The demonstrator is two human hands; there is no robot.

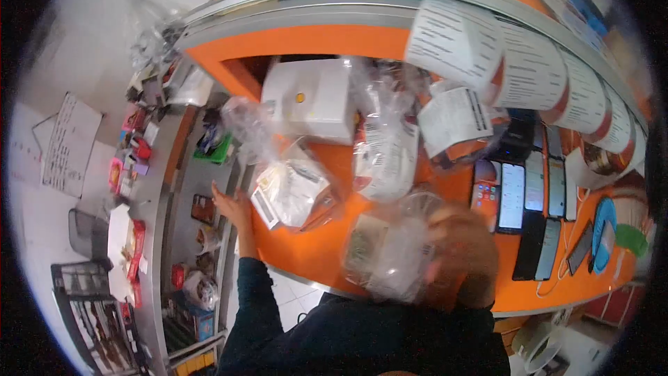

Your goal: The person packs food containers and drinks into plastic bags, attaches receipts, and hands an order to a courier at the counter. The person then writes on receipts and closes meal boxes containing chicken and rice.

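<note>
Working over the orange surface (306, 256), right hand (462, 254) at the right edge of a clear bag (390, 256)!
That bag shows by the surface's near edge; blur, so no telling whether the right fingers clamp it. Out wide, the left hand (234, 207) stretches beside a bagged parcel (293, 191), fingers apart.

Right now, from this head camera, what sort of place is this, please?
Perhaps a takeaway or delivery shop: bagged packages stand on an orange counter, several phones lie close together, and printed sheets hang near them.
</note>
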